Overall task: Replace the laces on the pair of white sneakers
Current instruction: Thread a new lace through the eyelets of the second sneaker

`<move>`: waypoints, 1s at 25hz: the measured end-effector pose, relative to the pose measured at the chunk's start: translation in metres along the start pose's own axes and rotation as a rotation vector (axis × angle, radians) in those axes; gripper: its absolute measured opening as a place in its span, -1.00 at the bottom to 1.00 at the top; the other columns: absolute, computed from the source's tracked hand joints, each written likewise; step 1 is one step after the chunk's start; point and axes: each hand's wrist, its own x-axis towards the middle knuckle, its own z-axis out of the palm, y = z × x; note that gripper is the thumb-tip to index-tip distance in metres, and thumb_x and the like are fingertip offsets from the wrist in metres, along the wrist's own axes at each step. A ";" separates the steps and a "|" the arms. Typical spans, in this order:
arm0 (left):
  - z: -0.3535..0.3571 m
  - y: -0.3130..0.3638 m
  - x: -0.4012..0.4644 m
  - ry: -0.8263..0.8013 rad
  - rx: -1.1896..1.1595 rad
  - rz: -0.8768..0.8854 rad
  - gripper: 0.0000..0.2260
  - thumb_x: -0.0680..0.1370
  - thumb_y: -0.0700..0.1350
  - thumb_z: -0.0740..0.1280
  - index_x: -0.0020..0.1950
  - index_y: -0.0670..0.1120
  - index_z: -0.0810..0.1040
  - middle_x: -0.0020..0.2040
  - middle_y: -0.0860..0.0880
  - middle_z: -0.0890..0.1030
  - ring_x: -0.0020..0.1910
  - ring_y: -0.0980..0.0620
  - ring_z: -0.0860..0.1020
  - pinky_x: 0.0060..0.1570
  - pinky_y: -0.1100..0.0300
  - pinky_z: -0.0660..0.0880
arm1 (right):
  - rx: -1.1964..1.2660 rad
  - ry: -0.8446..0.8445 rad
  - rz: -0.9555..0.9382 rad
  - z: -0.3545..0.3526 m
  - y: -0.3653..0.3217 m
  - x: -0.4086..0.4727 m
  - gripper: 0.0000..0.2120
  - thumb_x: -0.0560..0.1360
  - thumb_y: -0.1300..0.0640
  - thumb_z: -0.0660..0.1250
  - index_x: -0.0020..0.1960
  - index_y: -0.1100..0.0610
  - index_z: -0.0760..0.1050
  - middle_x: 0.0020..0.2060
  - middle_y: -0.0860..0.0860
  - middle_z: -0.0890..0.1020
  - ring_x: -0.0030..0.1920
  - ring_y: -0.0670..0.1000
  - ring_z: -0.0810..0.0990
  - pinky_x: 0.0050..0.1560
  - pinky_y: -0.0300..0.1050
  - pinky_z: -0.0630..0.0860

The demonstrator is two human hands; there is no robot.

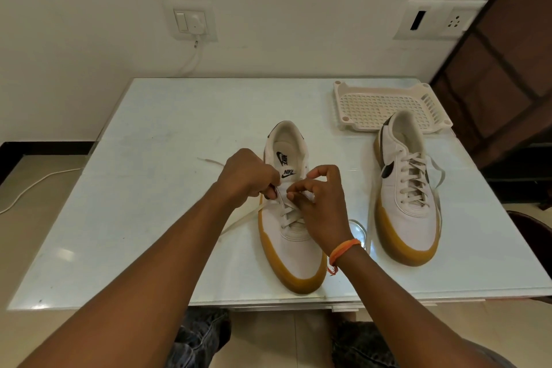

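A white sneaker with a tan sole [294, 251] lies at the middle of the table, toe toward me, laced only through its lower eyelets. My left hand [246, 176] pinches the white lace [283, 209] just above the eyelets on the shoe's left side. My right hand [321, 197], with an orange band at the wrist, pinches at the lace over the tongue from the right. Loose lace ends trail left across the table [239, 222]. The second sneaker [407, 188] stands to the right, fully laced, its lace ends hanging loose.
A cream plastic perforated tray [385, 104] sits at the table's back right, touching the second sneaker's heel. The glass-topped table [149, 188] ends near my knees. Wall sockets and a white cable lie behind; a dark chair edge shows at the right.
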 end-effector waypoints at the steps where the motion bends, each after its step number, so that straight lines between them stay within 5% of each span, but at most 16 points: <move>1: 0.000 0.001 0.000 -0.009 0.001 0.008 -0.89 0.44 -0.19 0.48 -0.13 -0.21 0.63 -0.32 -0.09 0.69 -0.33 0.05 0.67 -0.17 0.20 0.58 | -0.002 0.023 0.005 0.000 -0.001 0.000 -0.97 0.46 0.17 0.47 -0.11 0.12 0.65 0.08 -0.04 0.34 0.01 -0.12 0.47 -0.05 -0.50 0.38; 6: 0.000 0.000 -0.002 -0.062 -0.002 0.017 -0.89 0.45 -0.20 0.46 -0.10 -0.23 0.63 -0.31 -0.11 0.70 -0.29 0.05 0.68 -0.16 0.22 0.57 | -0.014 0.048 0.049 0.004 -0.003 0.002 -0.90 0.49 0.15 0.44 -0.03 0.15 0.64 0.01 0.02 0.36 -0.05 -0.42 0.36 -0.13 -0.63 0.30; 11: -0.002 -0.003 -0.001 -0.076 -0.013 0.048 -0.90 0.44 -0.22 0.46 -0.13 -0.25 0.64 -0.31 -0.11 0.70 -0.26 0.03 0.69 -0.14 0.21 0.57 | -0.061 -0.130 0.046 -0.008 -0.006 0.009 -0.91 0.50 0.14 0.42 -0.04 0.15 0.64 -0.06 0.03 0.34 -0.14 -0.24 0.33 -0.18 -0.62 0.28; 19: 0.004 -0.001 0.000 -0.098 0.018 0.130 -0.89 0.43 -0.20 0.48 -0.15 -0.26 0.67 -0.28 -0.12 0.70 -0.21 -0.04 0.70 -0.08 0.12 0.63 | -0.135 0.012 0.064 0.003 -0.003 0.000 -0.91 0.51 0.11 0.41 -0.04 0.12 0.61 -0.05 0.00 0.31 -0.18 -0.14 0.36 -0.21 -0.57 0.25; 25: -0.007 0.001 -0.009 -0.231 -0.077 -0.037 -0.93 0.48 -0.27 0.45 -0.05 -0.25 0.66 -0.10 -0.17 0.70 -0.18 0.00 0.62 -0.09 0.12 0.60 | -0.121 -0.038 0.082 0.000 -0.002 0.004 -0.89 0.49 0.08 0.44 -0.01 0.09 0.64 -0.03 0.01 0.32 -0.18 -0.24 0.35 -0.20 -0.58 0.24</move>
